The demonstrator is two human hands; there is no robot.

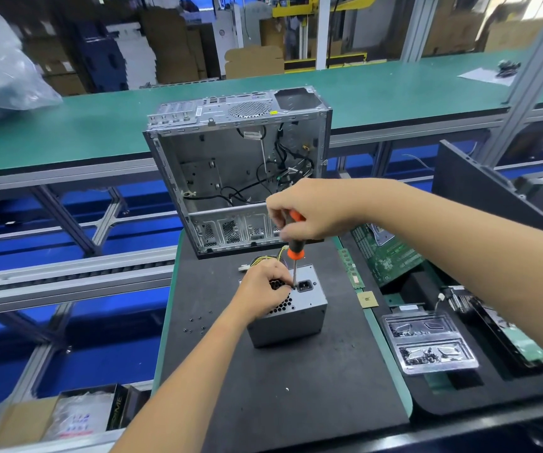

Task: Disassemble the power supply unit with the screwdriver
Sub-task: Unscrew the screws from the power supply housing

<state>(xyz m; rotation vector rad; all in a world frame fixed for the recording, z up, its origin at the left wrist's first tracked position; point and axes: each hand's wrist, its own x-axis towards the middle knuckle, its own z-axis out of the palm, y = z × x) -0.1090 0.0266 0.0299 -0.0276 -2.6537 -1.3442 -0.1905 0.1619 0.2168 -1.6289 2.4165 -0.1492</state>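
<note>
A grey metal power supply unit [291,318] stands on the black mat [296,387], its perforated face with the power socket turned up. My left hand [260,291] rests on that top face with its fingers curled over the vent holes, steadying the box. My right hand [309,209] grips the orange and black handle of a screwdriver [295,253] held upright. The screwdriver's tip meets the top face just left of the socket. Coloured wires come out behind the unit.
An opened computer case [237,165] stands just behind the unit. Several loose screws [196,323] lie on the mat to the left. A green circuit board [391,253], memory stick [350,268], a chip [367,299] and a clear screw tray [427,343] sit to the right.
</note>
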